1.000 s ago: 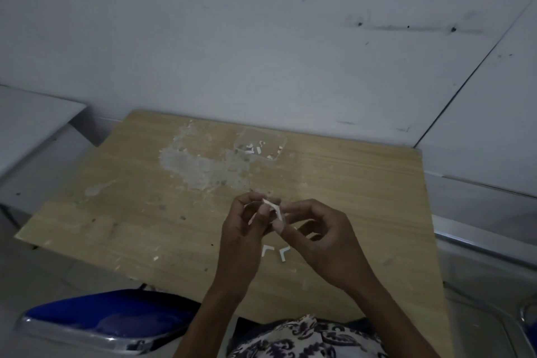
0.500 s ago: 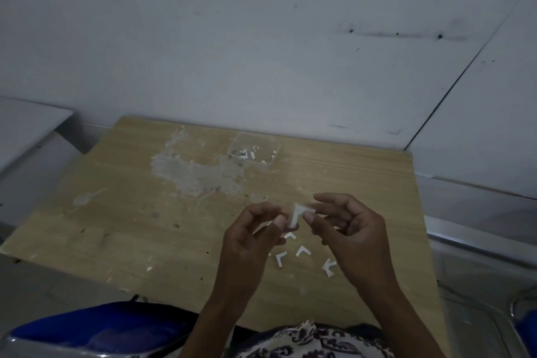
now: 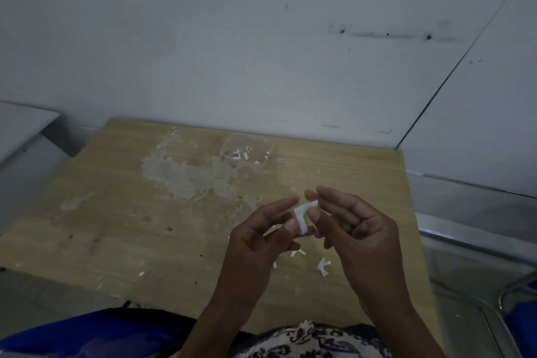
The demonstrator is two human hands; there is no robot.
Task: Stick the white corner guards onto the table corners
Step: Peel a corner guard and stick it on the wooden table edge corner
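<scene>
the small white l-shaped plastic corner guard (image 3: 302, 219) sits in mid-air between both yr hands, above the near-right part of the worn light-wood table (image 3: 122, 229). one leg runs roughly up-down toward you, the other bends off to the right at the top, so the elbow points up-left. yr left hand (image 3: 258, 244) pinches the lower leg w/ thumb and a finger; yr right hand (image 3: 357, 229) pinches the upper leg, thumb at the inside of the bend, forefinger over the top. so both hands are closed on the same guard, none free.

what the next move turns on, imo: the nearest table corner in view is the far right one (image 3: 399, 151), up and to the right of the grip, so the right hand is closer to it. the near corners are hidden under yr arms and lap or cut off.

can't tell whether the backing is still on the adhesive side, too small and dim. can't tell which face is sticky either.

more white l-shaped pieces (image 3: 324, 266) lie on the table just below the hands, partly covered by the left hand. a clear shallow plastic tray (image 3: 248, 151) w/ white bits sits further back, near the pale scraped patch (image 3: 186, 174). a blue chair seat (image 3: 96, 334) shows at bottom left, patterned cloth (image 3: 308, 340) at the bottom edge.
</scene>
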